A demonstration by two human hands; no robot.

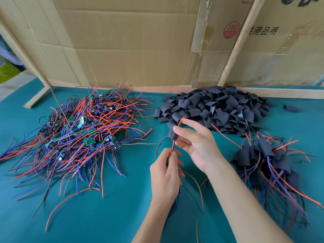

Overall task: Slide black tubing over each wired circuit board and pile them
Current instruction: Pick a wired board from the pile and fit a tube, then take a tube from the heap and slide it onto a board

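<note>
Right hand [196, 146] pinches a short flattened black tubing sleeve [172, 135], matte, thumb and fingers [190, 122] curled on it. Left hand [166, 174] just below pinches the thin red-black wires [173, 145] running up through the sleeve. Tangled pile of green circuit boards with glossy red, blue wires [78, 134] left of fingers; loose tubing heap [215, 107] behind; sleeved pile [266, 158] right, on teal felt tabletop [105, 216].

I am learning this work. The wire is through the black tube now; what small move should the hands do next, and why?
Probably pull the black tube down the red wire toward the left hand. The right hand pinches the tube high on the wire, and the board is not visible inside it.
</note>
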